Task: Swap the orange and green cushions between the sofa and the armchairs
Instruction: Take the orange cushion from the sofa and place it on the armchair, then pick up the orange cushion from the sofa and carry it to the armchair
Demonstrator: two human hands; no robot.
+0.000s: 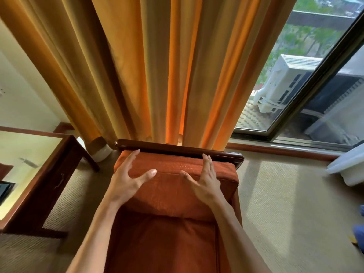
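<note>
Reaching fwd, both hands hover at the orange cushion, which leans upright against the armchair back at 12 o'clock from the person. Left hand sits at the cushion's 9 o'clock side, fingers straight & spread, thumb pointing in toward centre; fingertips near the top edge. Right hand sits at approx 2 o'clock on the cushion, fingers straight & together pointing up, thumb splayed inward. Neither hand grips anything; can't tell if palms actually touch the fabric. Dark wood back rail runs just behind the cushion top. Orange-gold curtains hang at 12 o'clock behind the chair. Glass-topped side table w/ wood frame at 9 o'clock. Window at 2 o'clock, an AC unit outside it. Beige carpet at 3 o'clock. No green cushion in view.
</note>
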